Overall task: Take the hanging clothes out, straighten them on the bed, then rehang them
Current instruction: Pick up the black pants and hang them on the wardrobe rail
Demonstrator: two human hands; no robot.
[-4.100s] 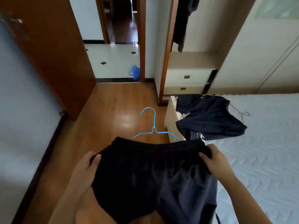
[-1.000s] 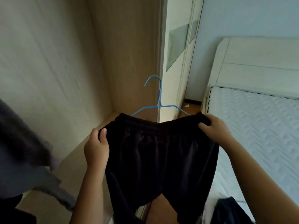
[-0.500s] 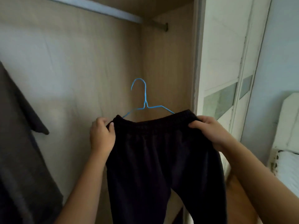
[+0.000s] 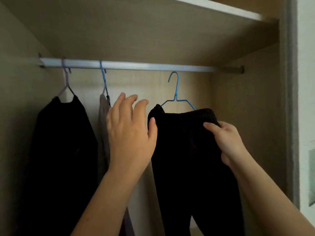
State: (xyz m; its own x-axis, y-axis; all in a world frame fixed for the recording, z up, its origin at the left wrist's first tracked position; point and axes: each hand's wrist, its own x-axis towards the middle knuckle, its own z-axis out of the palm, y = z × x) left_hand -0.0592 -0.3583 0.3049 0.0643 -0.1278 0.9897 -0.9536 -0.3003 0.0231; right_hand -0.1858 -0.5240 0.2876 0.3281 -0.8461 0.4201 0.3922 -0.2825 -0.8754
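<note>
Black shorts (image 4: 189,150) hang on a blue wire hanger (image 4: 176,92) whose hook sits just below the silver closet rod (image 4: 136,66), not over it. My right hand (image 4: 225,138) grips the right end of the waistband. My left hand (image 4: 129,132) is off the shorts, fingers spread, with only the thumb touching the waistband's left edge.
On the rod to the left hang a black garment (image 4: 61,150) on a purple hanger (image 4: 65,79) and a grey garment (image 4: 103,130) on a blue hanger (image 4: 104,77). The wardrobe's side wall (image 4: 247,116) stands close on the right, a shelf (image 4: 213,5) above.
I have raised the shorts and hanger up near the rod. My left hand has let go of the waistband and opened. The view has tilted up to show the rod and hung clothes.
</note>
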